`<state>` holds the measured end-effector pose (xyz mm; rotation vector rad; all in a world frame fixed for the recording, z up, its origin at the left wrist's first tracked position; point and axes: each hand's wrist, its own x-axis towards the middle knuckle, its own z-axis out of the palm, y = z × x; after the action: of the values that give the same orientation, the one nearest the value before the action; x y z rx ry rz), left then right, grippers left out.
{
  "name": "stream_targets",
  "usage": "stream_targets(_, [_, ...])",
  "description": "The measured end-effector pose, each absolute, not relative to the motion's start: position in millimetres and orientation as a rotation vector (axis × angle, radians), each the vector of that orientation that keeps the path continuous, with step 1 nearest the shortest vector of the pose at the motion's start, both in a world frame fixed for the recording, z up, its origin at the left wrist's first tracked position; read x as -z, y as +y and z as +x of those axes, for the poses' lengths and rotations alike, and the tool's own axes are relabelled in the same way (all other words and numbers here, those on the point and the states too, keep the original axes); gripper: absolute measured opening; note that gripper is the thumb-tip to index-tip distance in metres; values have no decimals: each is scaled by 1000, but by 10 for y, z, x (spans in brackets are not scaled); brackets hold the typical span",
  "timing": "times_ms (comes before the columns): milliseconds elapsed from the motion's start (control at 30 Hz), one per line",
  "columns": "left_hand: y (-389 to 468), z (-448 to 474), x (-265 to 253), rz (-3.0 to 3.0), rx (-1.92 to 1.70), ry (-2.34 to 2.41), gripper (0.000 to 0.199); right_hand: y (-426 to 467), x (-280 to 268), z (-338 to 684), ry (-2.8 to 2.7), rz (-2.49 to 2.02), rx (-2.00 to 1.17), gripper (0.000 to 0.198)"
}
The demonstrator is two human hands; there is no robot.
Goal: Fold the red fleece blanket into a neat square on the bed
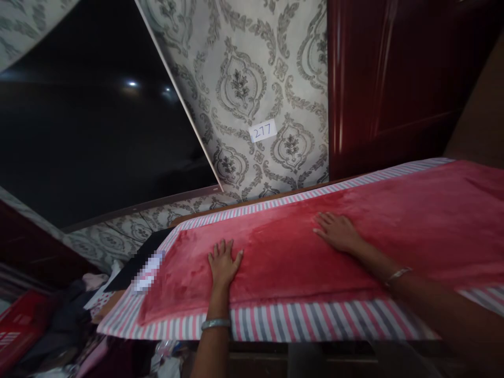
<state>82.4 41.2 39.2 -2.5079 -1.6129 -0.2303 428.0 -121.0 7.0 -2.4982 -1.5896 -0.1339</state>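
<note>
A long red plush blanket [283, 262] lies spread flat over a cloth with pink, white and grey stripes [291, 320]. My left hand [223, 264] rests palm down on the blanket's left part, fingers spread, a bracelet on that wrist. Farther right and toward the back, my right hand [339, 231] also lies flat on the plush, its fingers stretched out to the left; a thin bangle circles that wrist. Neither hand grips anything. The blanket looks darker red between the hands and paler toward both ends.
Behind the table stand a patterned wallpapered wall with a paper label reading 277 [263, 130], a large dark television [94, 115] and a dark red door [394, 79]. At lower left are a red basket [23, 328] and heaped clothes [59, 320]. The striped cloth hangs at the front edge.
</note>
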Motion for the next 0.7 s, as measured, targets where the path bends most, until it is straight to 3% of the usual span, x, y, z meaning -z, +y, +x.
stream_targets(200, [399,839,-425,-2507,206,-1622,59,-2115,128,5326,-1306,-2640,220,59])
stream_targets(333, [396,851,-435,-2499,187,-1637,59,-2303,34,5461,-1098,-2741,135,58])
stream_targets(533, [382,857,-460,-2492,178,-1638,58,-1437,-223,4599,-1352,-2486,212,58])
stream_targets(700, [391,848,-475,-2485,140,-1641,57,-547,-360,3574,-1819,-2079,26,58])
